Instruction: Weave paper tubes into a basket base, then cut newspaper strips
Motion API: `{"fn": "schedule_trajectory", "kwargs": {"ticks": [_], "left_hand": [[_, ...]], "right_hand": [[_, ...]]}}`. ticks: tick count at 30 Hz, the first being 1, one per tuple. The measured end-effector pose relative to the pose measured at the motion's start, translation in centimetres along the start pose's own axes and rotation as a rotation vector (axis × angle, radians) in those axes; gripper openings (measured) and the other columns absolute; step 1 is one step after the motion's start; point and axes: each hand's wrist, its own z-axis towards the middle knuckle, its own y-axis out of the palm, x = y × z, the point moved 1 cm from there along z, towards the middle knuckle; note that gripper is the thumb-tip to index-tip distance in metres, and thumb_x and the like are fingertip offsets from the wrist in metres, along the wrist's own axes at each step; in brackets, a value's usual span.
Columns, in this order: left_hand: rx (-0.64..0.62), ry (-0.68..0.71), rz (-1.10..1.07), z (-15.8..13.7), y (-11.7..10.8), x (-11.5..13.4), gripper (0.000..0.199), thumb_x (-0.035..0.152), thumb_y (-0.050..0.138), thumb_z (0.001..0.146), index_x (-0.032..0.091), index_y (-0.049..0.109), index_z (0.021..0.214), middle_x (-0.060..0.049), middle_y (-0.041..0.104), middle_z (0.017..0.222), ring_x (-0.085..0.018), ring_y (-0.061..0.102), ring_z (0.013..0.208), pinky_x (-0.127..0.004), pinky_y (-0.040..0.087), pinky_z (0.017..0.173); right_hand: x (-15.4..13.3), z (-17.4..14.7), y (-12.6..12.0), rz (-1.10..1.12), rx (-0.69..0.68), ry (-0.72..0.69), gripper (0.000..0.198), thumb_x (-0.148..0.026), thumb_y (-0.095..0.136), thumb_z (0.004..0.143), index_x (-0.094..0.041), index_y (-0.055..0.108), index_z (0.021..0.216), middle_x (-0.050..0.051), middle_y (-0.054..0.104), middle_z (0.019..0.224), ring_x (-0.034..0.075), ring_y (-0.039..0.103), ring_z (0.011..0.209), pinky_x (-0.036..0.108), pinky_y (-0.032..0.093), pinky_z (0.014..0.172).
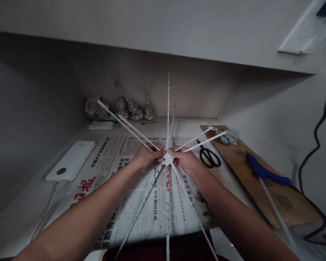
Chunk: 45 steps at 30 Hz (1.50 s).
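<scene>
A small woven paper piece with several rolled newspaper strips fanning out from it sits between my hands, over the newspaper. My left hand pinches its left edge with the fingertips. On the opposite edge my right hand grips it, thumb on top. One strip points straight away from me, and others slant to both sides and down toward my lap. Some of my fingers are hidden under the piece.
Black scissors lie right of my right hand. A blue glue gun rests on a cardboard sheet. A white power bank is at left. Several woven paper gourd shapes stand by the back wall. A shelf edge hangs overhead.
</scene>
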Motion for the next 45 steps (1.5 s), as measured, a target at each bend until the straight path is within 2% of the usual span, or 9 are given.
{"fn": "schedule_trajectory", "kwargs": {"ticks": [3, 11, 17, 20, 24, 31, 36, 41, 45], "left_hand": [[-0.017, -0.037, -0.019, -0.2, 0.0, 0.1, 0.034, 0.018, 0.093, 0.046, 0.011, 0.072, 0.073, -0.003, 0.068, 0.071, -0.013, 0.064, 0.064, -0.021, 0.056, 0.056], [-0.073, -0.104, -0.084, 0.0, -0.7, -0.3, 0.024, 0.012, 0.087, 0.058, 0.012, 0.073, 0.077, -0.005, 0.069, 0.075, -0.014, 0.066, 0.069, -0.021, 0.057, 0.058], [-0.043, -0.108, -0.064, 0.0, -0.7, -0.5, 0.023, 0.01, 0.086, 0.058, 0.012, 0.07, 0.075, -0.004, 0.067, 0.074, -0.014, 0.066, 0.069, -0.021, 0.057, 0.057], [-0.055, -0.101, -0.045, -0.1, -0.6, -0.4, 0.025, 0.014, 0.088, 0.056, 0.012, 0.069, 0.073, -0.003, 0.065, 0.073, -0.014, 0.065, 0.069, -0.021, 0.057, 0.057], [-0.062, -0.107, -0.025, -0.4, -0.3, -0.1, 0.03, 0.026, 0.088, 0.057, 0.013, 0.071, 0.077, -0.003, 0.064, 0.075, -0.014, 0.062, 0.068, -0.021, 0.056, 0.051], [0.044, -0.085, 0.026, -0.5, 0.2, -0.2, 0.033, 0.034, 0.089, 0.057, 0.013, 0.069, 0.074, 0.0, 0.058, 0.064, -0.01, 0.054, 0.056, -0.018, 0.05, 0.042], [0.048, -0.065, 0.021, -0.4, 0.2, -0.3, 0.033, 0.034, 0.089, 0.058, 0.013, 0.067, 0.07, 0.001, 0.056, 0.06, -0.009, 0.053, 0.053, -0.019, 0.052, 0.044], [0.083, -0.053, 0.007, -0.1, 0.1, -0.3, 0.03, 0.03, 0.089, 0.061, 0.012, 0.066, 0.071, 0.002, 0.056, 0.058, -0.01, 0.055, 0.051, -0.022, 0.055, 0.046], [0.082, -0.044, 0.008, 0.0, 0.0, -0.3, 0.031, 0.029, 0.09, 0.06, 0.011, 0.067, 0.073, 0.001, 0.06, 0.062, -0.011, 0.059, 0.054, -0.023, 0.057, 0.046]], "right_hand": [[-0.3, -0.1, -0.2, 0.023, -0.038, 0.034, 0.041, -0.038, 0.094, 0.047, -0.016, 0.064, 0.065, -0.001, 0.065, 0.058, 0.01, 0.054, 0.048, 0.02, 0.036, 0.04], [-0.1, -0.3, -0.5, 0.064, -0.035, 0.042, 0.038, -0.031, 0.094, 0.051, -0.018, 0.064, 0.071, 0.0, 0.066, 0.064, 0.011, 0.056, 0.053, 0.021, 0.037, 0.042], [0.1, -0.4, -0.2, -0.035, -0.05, -0.01, 0.038, -0.037, 0.091, 0.056, -0.017, 0.065, 0.073, -0.001, 0.063, 0.062, 0.01, 0.054, 0.051, 0.02, 0.035, 0.041], [0.0, -0.5, -0.1, -0.095, -0.061, -0.051, 0.039, -0.041, 0.089, 0.058, -0.017, 0.065, 0.078, -0.002, 0.062, 0.061, 0.01, 0.054, 0.048, 0.021, 0.035, 0.039], [-0.1, -0.7, 0.0, -0.141, -0.064, -0.07, 0.038, -0.041, 0.088, 0.058, -0.018, 0.063, 0.074, -0.003, 0.061, 0.06, 0.01, 0.052, 0.046, 0.022, 0.035, 0.037], [0.2, -0.6, 0.4, -0.177, -0.064, -0.087, 0.038, -0.043, 0.087, 0.058, -0.018, 0.061, 0.07, -0.004, 0.059, 0.059, 0.009, 0.051, 0.047, 0.02, 0.037, 0.037], [0.2, -0.6, 0.6, -0.132, -0.032, -0.036, 0.033, -0.04, 0.083, 0.058, -0.019, 0.061, 0.07, -0.003, 0.059, 0.057, 0.01, 0.052, 0.046, 0.021, 0.039, 0.039], [0.0, -0.8, 1.0, -0.19, 0.039, -0.095, 0.025, -0.036, 0.078, 0.06, -0.019, 0.062, 0.069, -0.003, 0.06, 0.055, 0.013, 0.053, 0.048, 0.023, 0.039, 0.04], [0.1, -1.0, 1.1, -0.207, 0.092, -0.138, 0.03, -0.037, 0.082, 0.058, -0.018, 0.067, 0.074, -0.002, 0.064, 0.06, 0.012, 0.054, 0.05, 0.024, 0.041, 0.043]]}}
